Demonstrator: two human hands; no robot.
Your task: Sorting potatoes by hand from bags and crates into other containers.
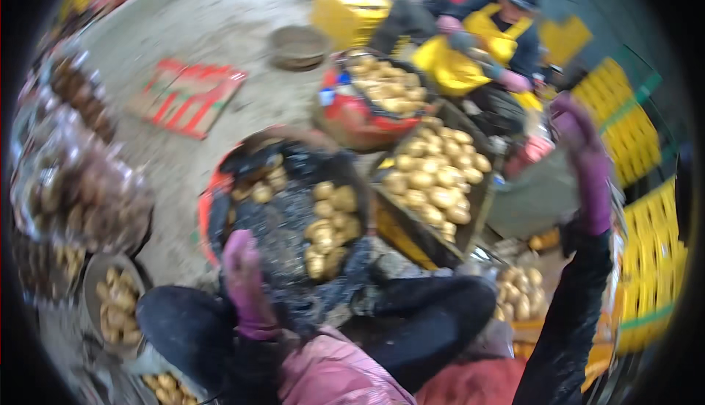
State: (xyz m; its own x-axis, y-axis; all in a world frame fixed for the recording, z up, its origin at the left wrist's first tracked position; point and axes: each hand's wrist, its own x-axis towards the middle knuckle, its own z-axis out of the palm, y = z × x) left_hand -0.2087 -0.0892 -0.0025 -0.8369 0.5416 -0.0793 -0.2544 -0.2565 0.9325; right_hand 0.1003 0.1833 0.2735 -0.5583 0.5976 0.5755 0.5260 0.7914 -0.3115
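Note:
My left hand (246,281), in a purple glove, is over the near left rim of a large tub lined with black plastic (281,223). Its fingers are blurred, and I cannot tell whether it holds anything. Raised at the right, my right hand (584,146) wears a purple glove and is blurred too; its grip is unclear. Inside the tub lie yellowish potatoes (330,229) along the right side and a smaller group at the far left. A crate (394,212) beside the tub holds a heap of similar potatoes (435,176).
A co-worker (506,36) in a yellow apron sits beyond the crate. Red-sided tub (352,121) with potatoes stands ahead; flattened cardboard (187,96) lies on the floor. Plastic bags (82,184) and a basin (91,300) are left, yellow crates (650,251) right.

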